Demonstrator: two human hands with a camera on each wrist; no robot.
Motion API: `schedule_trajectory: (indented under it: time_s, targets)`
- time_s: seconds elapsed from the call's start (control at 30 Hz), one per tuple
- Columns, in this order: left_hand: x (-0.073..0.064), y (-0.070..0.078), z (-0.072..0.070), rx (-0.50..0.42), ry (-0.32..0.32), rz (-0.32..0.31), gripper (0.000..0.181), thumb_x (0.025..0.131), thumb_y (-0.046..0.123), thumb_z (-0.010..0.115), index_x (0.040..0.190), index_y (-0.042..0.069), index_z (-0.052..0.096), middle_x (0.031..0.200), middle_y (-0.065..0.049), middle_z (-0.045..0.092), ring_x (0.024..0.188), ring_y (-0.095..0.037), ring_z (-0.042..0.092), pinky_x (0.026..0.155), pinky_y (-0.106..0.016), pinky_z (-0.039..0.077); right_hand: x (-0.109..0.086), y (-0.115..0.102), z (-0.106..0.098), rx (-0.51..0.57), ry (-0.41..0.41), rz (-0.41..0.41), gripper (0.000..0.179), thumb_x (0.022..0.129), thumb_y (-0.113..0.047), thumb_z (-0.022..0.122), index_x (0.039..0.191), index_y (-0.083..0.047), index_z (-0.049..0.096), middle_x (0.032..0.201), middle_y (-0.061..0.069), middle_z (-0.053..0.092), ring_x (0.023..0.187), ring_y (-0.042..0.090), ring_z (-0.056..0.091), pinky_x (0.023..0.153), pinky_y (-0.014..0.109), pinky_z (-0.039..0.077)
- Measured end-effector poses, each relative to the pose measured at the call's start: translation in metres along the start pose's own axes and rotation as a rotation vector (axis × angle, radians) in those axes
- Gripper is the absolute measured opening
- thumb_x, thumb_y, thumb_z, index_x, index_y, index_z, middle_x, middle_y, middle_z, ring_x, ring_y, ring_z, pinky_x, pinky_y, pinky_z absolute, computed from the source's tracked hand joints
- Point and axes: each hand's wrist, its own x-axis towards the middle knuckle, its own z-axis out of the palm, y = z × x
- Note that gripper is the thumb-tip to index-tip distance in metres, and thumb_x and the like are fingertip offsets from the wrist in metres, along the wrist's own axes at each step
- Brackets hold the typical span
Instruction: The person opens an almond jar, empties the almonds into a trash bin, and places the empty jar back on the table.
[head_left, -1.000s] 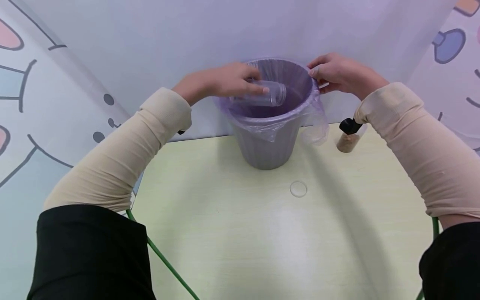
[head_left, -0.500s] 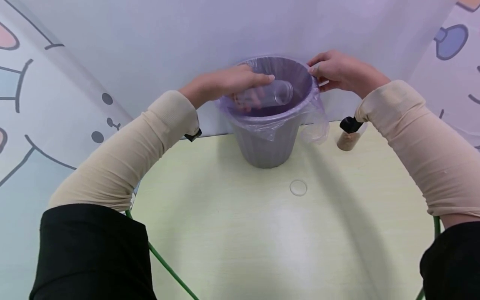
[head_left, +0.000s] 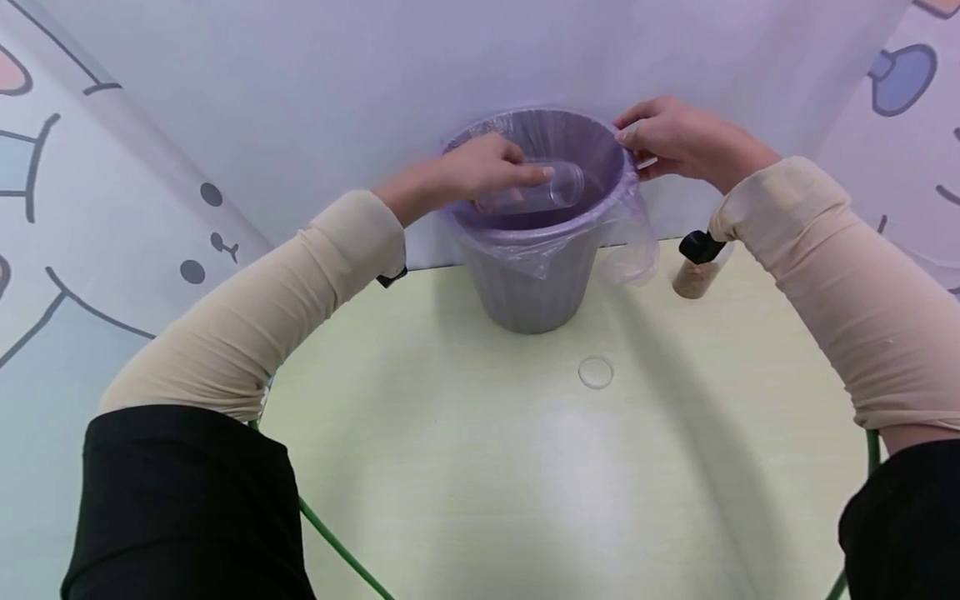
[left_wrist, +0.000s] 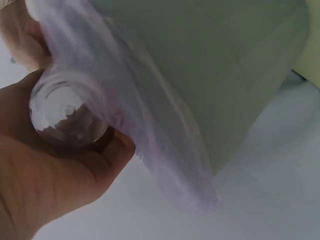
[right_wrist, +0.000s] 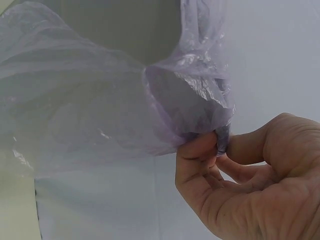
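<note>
From where I stand, a clear plastic jar (head_left: 567, 185) is held on its side at the mouth of a greyish-purple bin (head_left: 525, 292); whether any of it dips below the rim, I can't tell. The person's left hand (head_left: 487, 169) grips the jar, fingers and thumb curled round it. A thin, see-through purple bag (head_left: 632, 254) lines the bin, folded over the rim with a loose part hanging down the right side. There the right hand (head_left: 678, 143) pinches the bag between thumb and fingers. The bin stands at the far side of a pale table (head_left: 465, 467), with a thin clear ring (head_left: 596, 372) lying flat in front of it. Off to the right, near the right beige sleeve (head_left: 817, 250), is a black-capped bottle (head_left: 693, 275) part-filled with something brown. Behind hangs a pale backdrop (head_left: 337, 92) with cartoon drawings towards its sides.
</note>
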Motion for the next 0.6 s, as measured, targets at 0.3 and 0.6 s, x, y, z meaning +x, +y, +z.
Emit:
schedule_trajectory:
  time_s: [0.3,0.6]
  targets:
    - [0.006,0.000,0.013,0.325,0.224,0.163,0.062,0.088,0.060,0.063,0.134,0.020,0.059,0.132,0.002,0.064,0.117,-0.016,0.058,0.103,-0.031,0.044,0.001,-0.001,0.001,-0.023,0.012,-0.005,0.057,0.105,-0.031,0.036,0.158,-0.018,0.019,0.113,-0.004,0.046,0.099,0.011,0.050,0.081,0.023,0.053]
    - [0.004,-0.001,0.020,0.736,0.398,0.333,0.062,0.084,0.051,0.072,0.139,0.026,0.057,0.129,-0.005,0.060,0.120,-0.027,0.049,0.104,-0.044,0.040,0.002,0.001,0.000,-0.037,0.025,-0.002,0.057,0.105,-0.031,0.035,0.158,-0.018,0.019,0.113,-0.004,0.046,0.101,0.011,0.050,0.082,0.023,0.052]
